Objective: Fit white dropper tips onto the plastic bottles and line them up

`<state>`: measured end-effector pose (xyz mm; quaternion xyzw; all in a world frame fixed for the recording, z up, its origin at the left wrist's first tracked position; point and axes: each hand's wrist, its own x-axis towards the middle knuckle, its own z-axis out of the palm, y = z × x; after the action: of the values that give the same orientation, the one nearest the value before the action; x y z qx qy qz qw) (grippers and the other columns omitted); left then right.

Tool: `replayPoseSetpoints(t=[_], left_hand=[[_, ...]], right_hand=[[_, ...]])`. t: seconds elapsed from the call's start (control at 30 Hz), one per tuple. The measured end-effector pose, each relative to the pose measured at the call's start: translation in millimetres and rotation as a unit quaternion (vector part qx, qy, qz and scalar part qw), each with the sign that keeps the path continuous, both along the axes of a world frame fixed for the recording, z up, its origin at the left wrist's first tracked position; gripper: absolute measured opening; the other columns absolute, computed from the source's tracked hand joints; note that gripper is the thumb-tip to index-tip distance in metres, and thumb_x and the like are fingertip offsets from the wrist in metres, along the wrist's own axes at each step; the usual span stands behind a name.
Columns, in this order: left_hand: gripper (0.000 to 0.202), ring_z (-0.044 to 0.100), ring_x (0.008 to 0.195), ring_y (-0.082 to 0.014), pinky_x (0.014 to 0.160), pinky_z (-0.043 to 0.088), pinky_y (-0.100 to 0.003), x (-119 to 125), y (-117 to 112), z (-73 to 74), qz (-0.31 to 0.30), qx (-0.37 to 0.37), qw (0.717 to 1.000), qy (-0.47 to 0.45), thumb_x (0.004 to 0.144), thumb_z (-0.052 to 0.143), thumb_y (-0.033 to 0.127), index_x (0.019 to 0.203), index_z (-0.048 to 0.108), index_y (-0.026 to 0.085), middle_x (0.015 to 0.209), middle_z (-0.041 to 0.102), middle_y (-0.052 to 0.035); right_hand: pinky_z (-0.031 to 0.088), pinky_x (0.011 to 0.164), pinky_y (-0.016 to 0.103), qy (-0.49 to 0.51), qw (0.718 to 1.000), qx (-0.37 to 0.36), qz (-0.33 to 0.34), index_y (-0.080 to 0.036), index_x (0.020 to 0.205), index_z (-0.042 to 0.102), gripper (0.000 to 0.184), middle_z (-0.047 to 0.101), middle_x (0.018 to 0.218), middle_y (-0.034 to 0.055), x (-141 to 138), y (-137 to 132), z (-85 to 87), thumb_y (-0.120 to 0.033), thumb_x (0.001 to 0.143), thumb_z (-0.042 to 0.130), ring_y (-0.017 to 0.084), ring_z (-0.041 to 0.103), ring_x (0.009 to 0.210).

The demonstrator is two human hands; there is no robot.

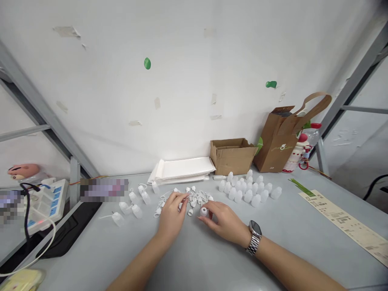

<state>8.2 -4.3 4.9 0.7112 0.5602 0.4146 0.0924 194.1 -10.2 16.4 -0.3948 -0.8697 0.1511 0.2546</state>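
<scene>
My right hand (pixel 224 220) grips a small translucent white bottle (pixel 204 211) between thumb and fingers, its round open neck turned toward me. To its left, my left hand (pixel 173 214) reaches to the edge of a pile of small white caps with strap loops (pixel 198 197). Its thumb and index finger come together in a pinch; what lies between the tips is too small to make out. Left of the pile stand or lean several translucent bottles with caps and straps fitted (pixel 137 211). Behind my right hand is a group of similar bottles without caps (pixel 242 186).
Along the wall are a stack of white sheets (pixel 184 169), an open cardboard box (pixel 233 157) and a brown paper bag (pixel 279 141). A power strip (pixel 48 206) and a black tray-like object (pixel 72 230) lie left. A long printed paper strip (pixel 342 222) lies right.
</scene>
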Motion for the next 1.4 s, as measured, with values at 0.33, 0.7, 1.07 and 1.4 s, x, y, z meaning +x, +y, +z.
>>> replayPoseSetpoints(t=[0.33,0.7,1.07,1.4], left_hand=[[0.021,0.057,0.071,-0.0151,0.061,0.046,-0.027,3.5,-6.7,17.7,0.01,-0.034,0.997,-0.075,0.083,0.048,0.029,0.088,0.068,0.024,0.081,0.058,-0.0022],[0.017,0.062,0.076,-0.0171,0.068,0.049,-0.028,16.7,-20.2,21.6,-0.07,-0.126,0.973,-0.179,0.081,0.048,0.03,0.083,0.063,0.021,0.081,0.068,-0.0021],[0.017,0.063,0.084,-0.0198,0.075,0.047,-0.029,17.2,-19.7,23.2,-0.073,-0.18,0.943,-0.269,0.078,0.054,0.033,0.084,0.062,0.02,0.085,0.07,-0.0035],[0.017,0.06,0.096,-0.0193,0.084,0.045,-0.028,17.7,-25.4,25.1,-0.11,-0.161,0.949,-0.247,0.079,0.053,0.029,0.091,0.063,0.022,0.098,0.068,-0.0042]], right_hand=[[0.042,0.07,0.029,0.003,1.0,-0.028,0.007,-0.017,0.096,0.056,0.015,0.063,0.08,0.0048,0.2,-1.7,1.7,-0.027,0.086,0.051,0.018,0.056,0.072],[0.039,0.065,0.025,0.184,0.959,-0.214,-0.029,-0.019,0.082,0.06,0.007,0.053,0.074,-0.0009,-17.5,-15.4,11.6,-0.024,0.079,0.057,0.014,0.047,0.069],[0.032,0.053,0.023,0.211,0.933,-0.287,-0.049,-0.016,0.069,0.058,0.023,0.05,0.06,-0.0029,-13.5,-8.7,5.1,-0.036,0.079,0.055,0.011,0.043,0.056],[0.034,0.049,0.022,0.23,0.927,-0.293,-0.042,-0.016,0.068,0.06,0.031,0.056,0.06,-0.0013,-13.4,-9.8,4.2,-0.044,0.079,0.055,0.011,0.046,0.052]])
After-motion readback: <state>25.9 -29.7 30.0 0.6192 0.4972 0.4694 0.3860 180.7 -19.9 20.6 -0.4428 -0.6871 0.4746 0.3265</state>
